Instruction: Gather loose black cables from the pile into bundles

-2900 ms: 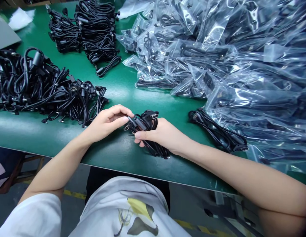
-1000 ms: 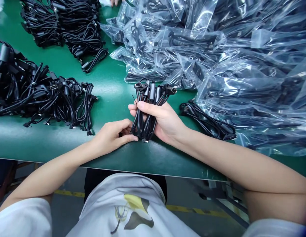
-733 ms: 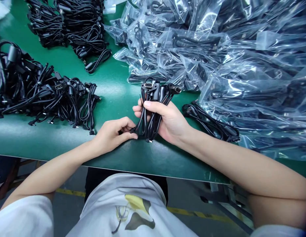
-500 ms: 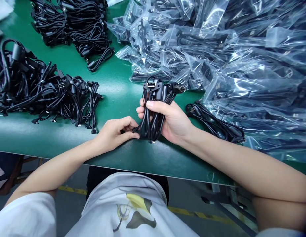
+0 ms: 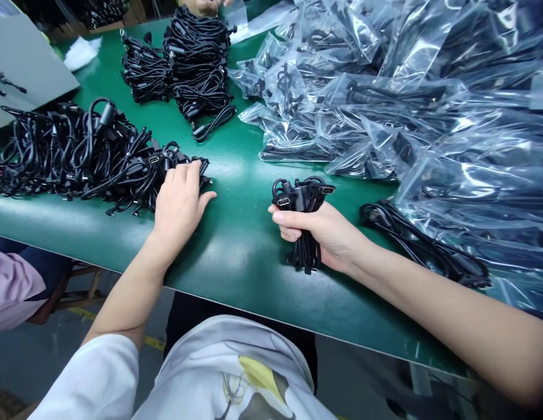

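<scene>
My right hand is closed round a folded bundle of black cables, held just above the green table. Socket-like connectors stick out at the bundle's top, and small plugs show below. My left hand lies over the right end of a long pile of black cables, its fingers stretched forward and its thumb out to the side. Those fingertips touch a coiled cable there, partly hidden beneath them. A separate coiled black cable rests to the right of my right hand.
Clear plastic bags with black cables inside cover the table's right and far side. Another stack of cable bundles stands at the back. A grey box is at far left, near a white crumpled piece. Someone's pink clothing shows at lower left.
My left hand has left the held bundle and reached left onto the cable pile. The right hand still grips its bundle. The view has shifted left.
</scene>
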### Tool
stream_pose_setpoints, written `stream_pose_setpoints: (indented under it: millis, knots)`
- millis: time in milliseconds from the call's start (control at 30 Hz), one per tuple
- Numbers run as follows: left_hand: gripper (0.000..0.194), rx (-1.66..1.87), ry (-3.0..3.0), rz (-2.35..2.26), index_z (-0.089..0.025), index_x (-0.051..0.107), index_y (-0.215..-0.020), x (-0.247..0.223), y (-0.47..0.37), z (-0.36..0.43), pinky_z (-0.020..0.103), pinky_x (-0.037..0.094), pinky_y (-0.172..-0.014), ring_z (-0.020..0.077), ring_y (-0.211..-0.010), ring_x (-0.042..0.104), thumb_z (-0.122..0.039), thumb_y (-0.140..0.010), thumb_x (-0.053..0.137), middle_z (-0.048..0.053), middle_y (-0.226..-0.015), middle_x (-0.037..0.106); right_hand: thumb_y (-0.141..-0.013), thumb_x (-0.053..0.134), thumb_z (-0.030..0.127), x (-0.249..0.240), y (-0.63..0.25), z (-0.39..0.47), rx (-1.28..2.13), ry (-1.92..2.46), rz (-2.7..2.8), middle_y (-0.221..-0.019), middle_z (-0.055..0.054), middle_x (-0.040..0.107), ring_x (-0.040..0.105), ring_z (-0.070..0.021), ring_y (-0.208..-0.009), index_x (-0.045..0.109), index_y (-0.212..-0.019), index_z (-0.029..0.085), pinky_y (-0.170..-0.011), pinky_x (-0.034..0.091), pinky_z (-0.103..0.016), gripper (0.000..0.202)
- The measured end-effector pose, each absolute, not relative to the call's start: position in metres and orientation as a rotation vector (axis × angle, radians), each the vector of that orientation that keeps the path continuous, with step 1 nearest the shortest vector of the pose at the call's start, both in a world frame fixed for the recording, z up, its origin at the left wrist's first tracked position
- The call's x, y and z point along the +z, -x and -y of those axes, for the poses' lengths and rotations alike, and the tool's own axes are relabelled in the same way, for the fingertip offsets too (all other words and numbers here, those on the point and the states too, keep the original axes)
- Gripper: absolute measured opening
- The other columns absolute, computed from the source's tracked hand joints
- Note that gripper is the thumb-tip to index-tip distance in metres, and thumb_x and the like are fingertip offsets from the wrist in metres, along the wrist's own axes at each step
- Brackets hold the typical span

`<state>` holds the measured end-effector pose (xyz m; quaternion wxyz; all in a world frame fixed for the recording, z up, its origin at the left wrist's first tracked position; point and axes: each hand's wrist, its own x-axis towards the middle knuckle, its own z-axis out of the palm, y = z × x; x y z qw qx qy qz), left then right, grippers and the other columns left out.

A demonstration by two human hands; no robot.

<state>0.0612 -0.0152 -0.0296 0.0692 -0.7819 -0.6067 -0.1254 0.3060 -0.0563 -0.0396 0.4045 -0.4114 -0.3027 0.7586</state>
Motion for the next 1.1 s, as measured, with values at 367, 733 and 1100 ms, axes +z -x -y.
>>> stream_pose_setpoints:
  millis: [367, 733, 1100]
  knots:
    - [0.032, -1.625, 2.658, 1.947, -0.019, 0.063, -0.117, -0.028, -0.064, 0.016, 0.032, 0.052, -0.089, 0.0182, -0.092, 0.065, -0.024, -0.086, 0.068, 0.005, -0.101, 0.07, -0.065, 0.087, 0.021, -0.056, -0.307, 0.049, 1.914, 1.002, 0.721, -0.099, -0.007, 0.078, 0.073, -0.0164, -0.085, 0.075, -0.082, 0.017, -0.082, 0.058, -0.028, 0.021]
    - [0.034, -2.468, 3.069, 2.395, -0.019, 0.067, -0.112, -0.036, -0.095, 0.034, 0.03, 0.055, -0.087, 0.0159, -0.089, 0.068, -0.029, -0.081, 0.078, 0.004, -0.1, 0.072, -0.066, 0.086, 0.031, -0.057, -0.296, 0.059, 1.981, 0.896, 0.941, -0.087, -0.003, 0.074, 0.068, -0.0191, -0.08, 0.072, -0.088, 0.017, -0.08, 0.051, -0.035, 0.03]
    - [0.039, -2.354, 2.908, 2.463, -0.015, 0.065, -0.088, -0.032, -0.091, 0.029, 0.024, 0.048, -0.07, 0.0101, -0.071, 0.058, -0.048, -0.074, 0.081, 0.0, -0.081, 0.063, -0.066, 0.079, 0.026, -0.057, -0.293, 0.062, 1.913, 1.105, 1.01, -0.072, 0.003, 0.061, 0.055, -0.0128, -0.064, 0.063, -0.079, 0.017, -0.066, 0.044, -0.03, 0.023]
